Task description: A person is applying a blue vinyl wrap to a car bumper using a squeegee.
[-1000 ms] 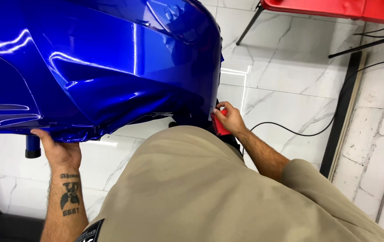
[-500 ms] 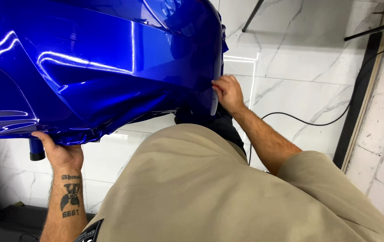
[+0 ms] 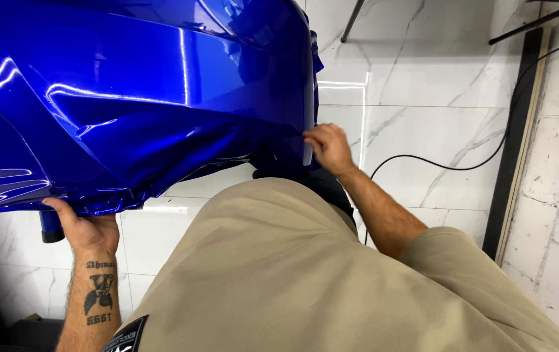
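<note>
- The left hand [image 3: 90, 228], at lower left of the frame, clamps the lower edge of the glossy blue car panel [image 3: 136, 98].
- The right hand [image 3: 328, 148], mid-frame, presses closed fingers on the panel's right edge; what it holds cannot be told.
- Both forearms reach upward.
- White marble floor [image 3: 423, 124] lies open on the right, crossed by a black cable [image 3: 462, 166].

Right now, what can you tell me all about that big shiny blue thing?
The blue panel is a large glossy car body part, mirror-shiny with bright reflections, folds and creases. It fills the upper left above the white marble floor. The left hand grips its lower edge from beneath; the right hand presses its right edge.
</note>
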